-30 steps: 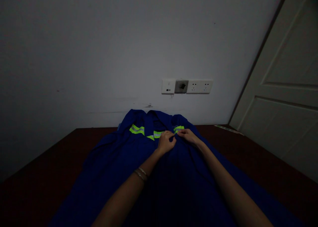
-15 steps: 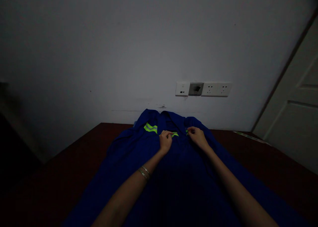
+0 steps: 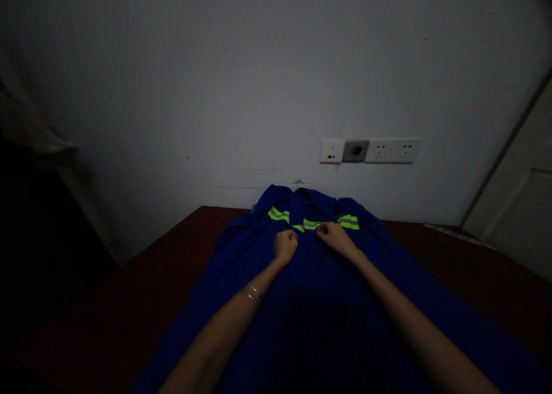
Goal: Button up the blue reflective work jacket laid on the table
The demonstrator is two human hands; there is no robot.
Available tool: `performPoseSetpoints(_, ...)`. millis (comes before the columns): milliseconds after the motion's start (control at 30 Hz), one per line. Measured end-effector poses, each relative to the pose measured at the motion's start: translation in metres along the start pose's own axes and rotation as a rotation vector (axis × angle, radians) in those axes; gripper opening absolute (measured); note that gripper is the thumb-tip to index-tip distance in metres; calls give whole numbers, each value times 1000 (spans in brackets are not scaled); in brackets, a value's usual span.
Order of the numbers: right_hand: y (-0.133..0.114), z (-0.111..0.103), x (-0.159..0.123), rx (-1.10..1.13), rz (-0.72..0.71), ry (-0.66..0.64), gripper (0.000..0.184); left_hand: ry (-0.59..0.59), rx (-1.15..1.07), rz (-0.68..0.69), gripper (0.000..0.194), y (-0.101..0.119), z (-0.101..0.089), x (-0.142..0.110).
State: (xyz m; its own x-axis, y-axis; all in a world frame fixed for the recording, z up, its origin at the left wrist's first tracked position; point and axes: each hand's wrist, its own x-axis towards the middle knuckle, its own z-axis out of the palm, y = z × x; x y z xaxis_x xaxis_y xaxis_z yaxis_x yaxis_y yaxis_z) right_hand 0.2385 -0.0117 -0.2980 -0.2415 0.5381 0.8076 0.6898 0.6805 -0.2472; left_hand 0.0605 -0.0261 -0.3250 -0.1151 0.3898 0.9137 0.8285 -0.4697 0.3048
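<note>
Lying beneath the curled fingers is a blue garment.

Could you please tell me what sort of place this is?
Probably a dim indoor room, judging by the wall sockets, the panelled door and the dark reddish surface under the garment.

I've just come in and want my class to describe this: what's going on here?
A person has both hands at a blue garment with yellow-green strips, spread on a dark red surface by a wall. The left hand, bracelets above its wrist, is curled just below the collar area. The right hand has its fingers bent together beside the middle strip. It's too dim to tell how firmly either grips the cloth.
</note>
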Motion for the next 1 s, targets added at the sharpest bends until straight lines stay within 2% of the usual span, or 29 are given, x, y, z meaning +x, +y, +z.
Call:
performPoseSetpoints(167, -24, 11, -19, -130, 77, -39, 23, -143, 81, -81, 27, -6, -9, -12)
performPoseSetpoints(267, -34, 19, -31, -177, 147, -83, 30, -272, 53, -38, 26, -9, -12, -15)
performPoseSetpoints(333, -38, 25, -40, -196, 179, -100, 33, -314, 33, 23, 26, -11, -13, -17)
performPoseSetpoints(533, -46, 42, -62, -218, 252, 3, 35, -307, 22, 121, 26, -15, -13, -17)
performPoseSetpoints(700, -48, 48, -72, -272, 198, 111, 32, -270, -18, 72, 28, -13, -13, -17)
performPoseSetpoints(833, -44, 47, -72, -243, 198, 106, 25, -257, -35, 32, 28, -14, -13, -16)
performPoseSetpoints(1000, -30, 47, -65, -37, 153, 51, 20, -268, -47, -8, 29, -19, -10, -12)
